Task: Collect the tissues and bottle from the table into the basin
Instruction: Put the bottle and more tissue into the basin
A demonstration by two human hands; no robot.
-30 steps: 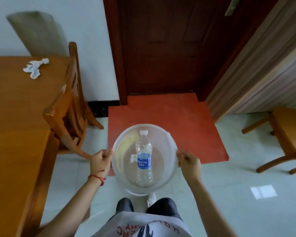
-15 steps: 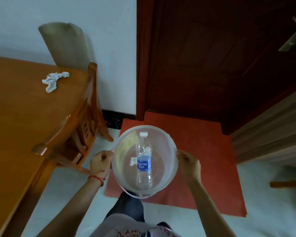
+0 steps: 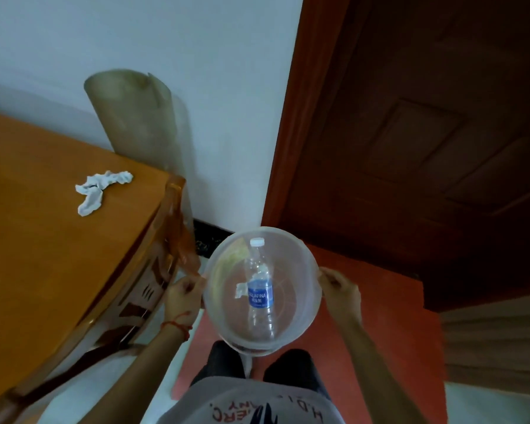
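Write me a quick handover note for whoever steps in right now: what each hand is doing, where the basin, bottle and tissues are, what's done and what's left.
Left hand: grips the left rim of the basin.
Right hand: grips the right rim. The basin is held in the air, over the red mat, beside the table.
Done: the bottle lies inside the basin, cap pointing away from the person; a small tissue piece lies next to it.
Left: the crumpled tissues are on the table near its far corner, untouched. Free one hand, pick them up and drop them in the basin.
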